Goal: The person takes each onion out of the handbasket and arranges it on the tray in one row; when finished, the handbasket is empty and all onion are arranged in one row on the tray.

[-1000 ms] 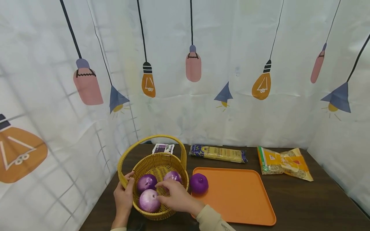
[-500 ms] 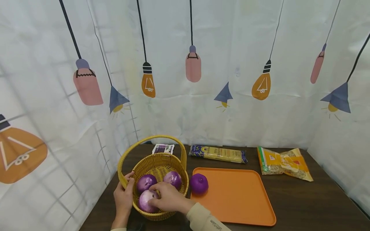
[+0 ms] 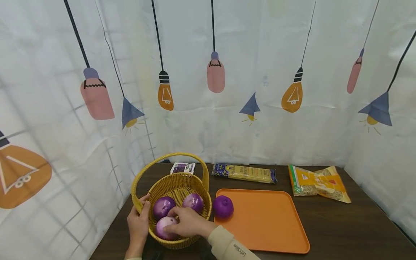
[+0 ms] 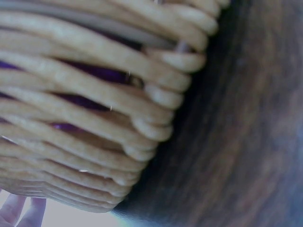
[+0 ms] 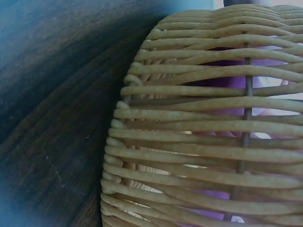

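- Pale purple onion (image 3: pixel 165 228) sits inside the wicker basket (image 3: pixel 179 244), at its near left side, with the right hand (image 3: pixel 189 221) holding it between thumb and fingers.
- Left hand (image 3: pixel 138 221) grips the basket's left side, where the arched handle (image 3: pixel 175 154) meets the rim.
- Two more onions share the basket: a darker one (image 3: pixel 163 207) behind the pale one, and a glossy one (image 3: pixel 193 203) farther right.
- Both wrist views show the woven wall close up, purple visible through its gaps.
- Orange tray (image 3: pixel 263 220) lies right of the basket; a deep purple onion (image 3: pixel 223 207) is at its far left corner, near the basket.
- Along the back of the dark desk (image 3: pixel 344 227): a small white-and-purple packet (image 3: pixel 183 168), a long yellow-and-blue packet (image 3: pixel 244 173) and an orange-yellow bag (image 3: pixel 320 183).
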The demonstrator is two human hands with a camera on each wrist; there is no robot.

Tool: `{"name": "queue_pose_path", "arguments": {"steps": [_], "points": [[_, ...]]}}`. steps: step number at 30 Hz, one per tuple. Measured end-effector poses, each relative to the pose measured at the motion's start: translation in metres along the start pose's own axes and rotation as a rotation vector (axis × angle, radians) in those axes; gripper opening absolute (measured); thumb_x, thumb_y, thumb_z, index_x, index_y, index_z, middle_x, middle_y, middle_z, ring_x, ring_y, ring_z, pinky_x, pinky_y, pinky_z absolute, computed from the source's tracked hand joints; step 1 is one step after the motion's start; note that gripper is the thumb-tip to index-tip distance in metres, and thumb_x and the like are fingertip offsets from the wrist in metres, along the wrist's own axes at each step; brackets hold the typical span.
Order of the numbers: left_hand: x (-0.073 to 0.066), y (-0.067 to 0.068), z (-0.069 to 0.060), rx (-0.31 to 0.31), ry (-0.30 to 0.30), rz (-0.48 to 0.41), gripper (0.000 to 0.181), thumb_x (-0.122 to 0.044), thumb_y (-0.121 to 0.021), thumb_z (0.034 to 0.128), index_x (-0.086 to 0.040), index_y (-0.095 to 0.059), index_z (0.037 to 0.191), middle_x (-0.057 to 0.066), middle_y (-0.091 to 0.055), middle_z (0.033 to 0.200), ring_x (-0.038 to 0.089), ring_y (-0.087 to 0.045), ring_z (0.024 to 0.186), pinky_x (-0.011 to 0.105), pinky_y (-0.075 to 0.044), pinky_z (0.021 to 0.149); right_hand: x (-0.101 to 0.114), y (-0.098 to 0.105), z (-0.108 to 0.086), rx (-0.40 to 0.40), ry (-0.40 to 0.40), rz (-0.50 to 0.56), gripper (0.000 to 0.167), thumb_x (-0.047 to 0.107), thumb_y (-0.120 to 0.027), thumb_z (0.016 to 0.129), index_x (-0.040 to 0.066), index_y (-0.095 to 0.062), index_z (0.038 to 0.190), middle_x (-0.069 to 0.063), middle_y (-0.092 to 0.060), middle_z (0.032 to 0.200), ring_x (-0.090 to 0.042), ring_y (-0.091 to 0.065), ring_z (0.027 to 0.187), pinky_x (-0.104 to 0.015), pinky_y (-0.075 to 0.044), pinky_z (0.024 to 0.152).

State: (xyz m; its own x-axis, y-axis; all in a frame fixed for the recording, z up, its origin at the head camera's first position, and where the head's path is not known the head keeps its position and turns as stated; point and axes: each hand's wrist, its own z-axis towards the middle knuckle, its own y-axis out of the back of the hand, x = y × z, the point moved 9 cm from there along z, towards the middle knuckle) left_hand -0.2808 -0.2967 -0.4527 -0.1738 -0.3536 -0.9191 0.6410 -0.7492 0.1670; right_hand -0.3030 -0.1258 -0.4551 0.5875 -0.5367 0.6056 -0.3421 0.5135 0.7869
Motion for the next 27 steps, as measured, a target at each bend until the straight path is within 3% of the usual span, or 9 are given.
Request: {"name": "queue_pose_path", "arguments": {"steps": [6, 14, 19, 21, 27], "points": [[-0.015, 0.002, -0.005, 0.008, -0.016, -0.005, 0.024, -0.017, -0.059, 0.0983, 0.007, -0.063, 0.098, 0.019, -0.066, 0.121, 0.007, -0.058, 0.105, 0.006, -0.038, 0.079, -0.001, -0.005, 0.002, 0.035, 0.011, -0.029, 0.047, 0.05, -0.073, 0.083, 0.018, -0.063, 0.116, 0.014, -0.064, 0.099, 0.001, -0.056, 0.089, -0.018, -0.046, 0.075], [-0.016, 0.002, -0.005, 0.001, -0.024, -0.002, 0.023, -0.015, -0.059, 0.0982, 0.008, -0.062, 0.096, 0.02, -0.067, 0.119, 0.009, -0.058, 0.105, 0.007, -0.038, 0.078, -0.002, -0.008, 0.002, 0.089, 0.0, 0.015, 0.057, 0.047, -0.079, 0.077, 0.018, -0.061, 0.123, 0.014, -0.063, 0.105, 0.002, -0.056, 0.093, -0.018, -0.048, 0.077], [-0.015, 0.001, -0.005, 0.005, -0.025, 0.002, 0.023, -0.015, -0.059, 0.098, 0.007, -0.062, 0.097, 0.02, -0.066, 0.12, 0.008, -0.058, 0.104, 0.007, -0.038, 0.078, -0.002, -0.007, 0.002, 0.075, 0.015, -0.004, 0.058, 0.047, -0.08, 0.076, 0.018, -0.061, 0.123, 0.013, -0.063, 0.105, 0.002, -0.056, 0.093, -0.018, -0.048, 0.076], [-0.011, 0.0, -0.003, 0.005, -0.018, 0.002, 0.022, -0.015, -0.059, 0.0978, 0.007, -0.063, 0.098, 0.02, -0.066, 0.12, 0.008, -0.058, 0.104, 0.007, -0.038, 0.078, -0.001, -0.006, 0.002, 0.057, 0.021, -0.013, 0.059, 0.048, -0.08, 0.075, 0.017, -0.061, 0.122, 0.013, -0.063, 0.104, 0.002, -0.056, 0.092, -0.018, -0.047, 0.076], [0.021, -0.002, 0.006, -0.006, -0.004, 0.014, 0.023, -0.021, -0.06, 0.0981, 0.002, -0.065, 0.099, 0.011, -0.068, 0.12, 0.001, -0.056, 0.103, 0.008, -0.037, 0.078, -0.002, 0.0, -0.003, 0.003, -0.018, 0.01, 0.062, 0.049, -0.08, 0.071, 0.021, -0.061, 0.123, 0.012, -0.059, 0.108, -0.001, -0.054, 0.096, -0.021, -0.046, 0.079]]}}
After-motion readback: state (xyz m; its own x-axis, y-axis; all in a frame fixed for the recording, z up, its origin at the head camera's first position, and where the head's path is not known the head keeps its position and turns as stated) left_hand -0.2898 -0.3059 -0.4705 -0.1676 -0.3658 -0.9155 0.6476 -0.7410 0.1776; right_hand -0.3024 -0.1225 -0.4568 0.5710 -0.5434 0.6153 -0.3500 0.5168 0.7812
